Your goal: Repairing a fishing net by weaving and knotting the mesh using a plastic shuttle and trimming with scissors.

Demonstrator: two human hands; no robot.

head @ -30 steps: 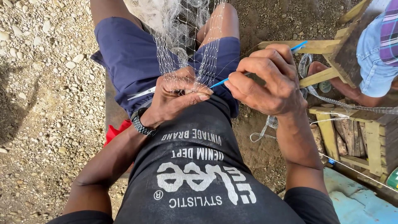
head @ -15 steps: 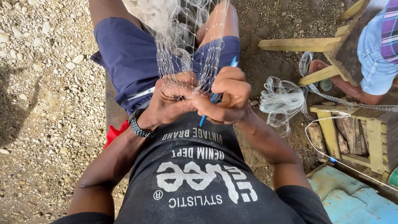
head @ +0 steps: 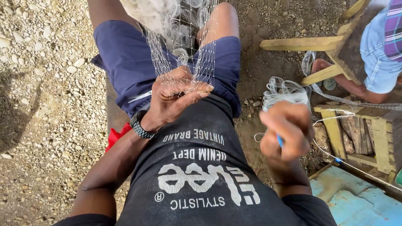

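The right hand (head: 287,132) is motion-blurred, its fingers hiding all but a sliver of the thin blue plastic netting needle (head: 279,141). The fine white mesh fishing net (head: 180,46) runs off the top edge.

bright daylight from my feed, dark shadow on the gravel (head: 25,121) at left, and my right hand (head: 287,129) is motion-blurred.

The net (head: 180,42) is thin, pale, translucent filament, faintly glossy. The blue needle (head: 279,141) looks like smooth plastic. Shorts (head: 125,62) and shirt (head: 197,167) are matt cloth. The stool (head: 310,44) is rough, unpainted wood; the ground (head: 46,83) is coarse gravel.
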